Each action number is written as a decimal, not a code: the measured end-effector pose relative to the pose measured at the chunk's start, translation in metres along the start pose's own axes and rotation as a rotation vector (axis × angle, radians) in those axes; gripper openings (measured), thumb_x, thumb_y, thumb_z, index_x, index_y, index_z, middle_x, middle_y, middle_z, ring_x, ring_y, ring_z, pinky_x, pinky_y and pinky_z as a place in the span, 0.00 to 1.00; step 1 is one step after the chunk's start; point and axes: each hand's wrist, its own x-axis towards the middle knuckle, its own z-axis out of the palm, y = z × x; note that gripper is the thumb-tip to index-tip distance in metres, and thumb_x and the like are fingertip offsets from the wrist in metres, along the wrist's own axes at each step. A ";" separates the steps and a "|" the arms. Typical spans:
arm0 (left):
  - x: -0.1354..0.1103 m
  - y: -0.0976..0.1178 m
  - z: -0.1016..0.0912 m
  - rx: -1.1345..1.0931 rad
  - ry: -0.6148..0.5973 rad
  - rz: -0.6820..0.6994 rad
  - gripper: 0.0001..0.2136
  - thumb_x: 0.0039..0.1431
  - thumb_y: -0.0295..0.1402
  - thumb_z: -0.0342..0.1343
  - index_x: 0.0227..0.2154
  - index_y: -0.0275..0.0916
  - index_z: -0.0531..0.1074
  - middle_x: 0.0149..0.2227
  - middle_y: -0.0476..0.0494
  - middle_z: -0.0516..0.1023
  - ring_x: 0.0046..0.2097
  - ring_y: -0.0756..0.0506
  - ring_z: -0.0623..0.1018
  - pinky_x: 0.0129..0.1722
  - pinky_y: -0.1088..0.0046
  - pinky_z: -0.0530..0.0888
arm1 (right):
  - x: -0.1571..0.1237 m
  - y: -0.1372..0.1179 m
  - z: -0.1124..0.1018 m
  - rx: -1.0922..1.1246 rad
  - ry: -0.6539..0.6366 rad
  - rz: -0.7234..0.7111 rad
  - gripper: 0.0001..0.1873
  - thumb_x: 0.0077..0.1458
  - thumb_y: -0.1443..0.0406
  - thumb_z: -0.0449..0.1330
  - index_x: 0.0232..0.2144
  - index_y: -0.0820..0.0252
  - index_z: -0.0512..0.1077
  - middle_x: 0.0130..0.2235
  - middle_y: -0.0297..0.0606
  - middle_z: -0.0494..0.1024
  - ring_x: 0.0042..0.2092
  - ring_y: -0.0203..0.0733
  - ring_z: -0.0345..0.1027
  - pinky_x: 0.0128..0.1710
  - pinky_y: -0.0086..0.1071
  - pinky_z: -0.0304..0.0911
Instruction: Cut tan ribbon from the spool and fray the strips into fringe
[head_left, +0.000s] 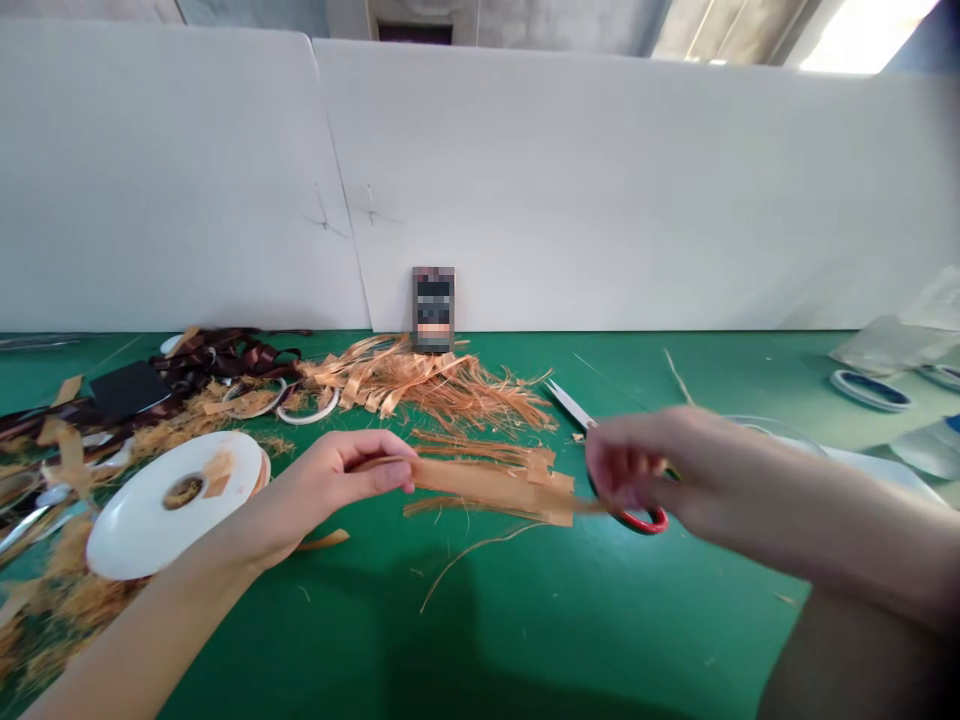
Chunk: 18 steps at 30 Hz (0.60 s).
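Above fringes (536,461) at centre, our left hand (367,470) pinches the strip (484,482) by its left end; our blurred right hand (637,465) grips the right end. Whether it also holds the scissors (574,406), we cannot tell. Too hard a pull could split the strip.

Smooth tan cloth-like ribbon (480,480), rough frayed fibres (480,392), shiny metal scissor blades (571,405), smooth white plastic-looking spool (139,515), satiny brown ribbons (251,358)
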 end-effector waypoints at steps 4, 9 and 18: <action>0.006 0.018 0.011 0.262 -0.174 0.180 0.06 0.56 0.36 0.58 0.30 0.46 0.80 0.36 0.47 0.74 0.35 0.47 0.76 0.37 0.72 0.72 | -0.011 -0.012 0.005 -0.044 -0.363 -0.010 0.27 0.36 0.64 0.73 0.42 0.41 0.75 0.44 0.28 0.80 0.45 0.47 0.73 0.39 0.33 0.68; 0.012 0.045 0.041 0.380 -0.121 0.259 0.07 0.51 0.26 0.58 0.33 0.43 0.71 0.33 0.51 0.76 0.35 0.46 0.77 0.35 0.73 0.70 | 0.015 -0.027 0.039 0.237 -0.118 -0.061 0.30 0.41 0.52 0.70 0.48 0.49 0.70 0.46 0.37 0.79 0.46 0.50 0.73 0.43 0.36 0.69; 0.023 0.048 0.039 0.329 0.020 0.207 0.14 0.45 0.31 0.65 0.33 0.43 0.67 0.34 0.52 0.76 0.34 0.47 0.75 0.32 0.72 0.68 | 0.034 -0.044 0.049 0.541 -0.068 0.090 0.09 0.51 0.74 0.56 0.25 0.59 0.72 0.25 0.33 0.75 0.28 0.37 0.71 0.31 0.33 0.68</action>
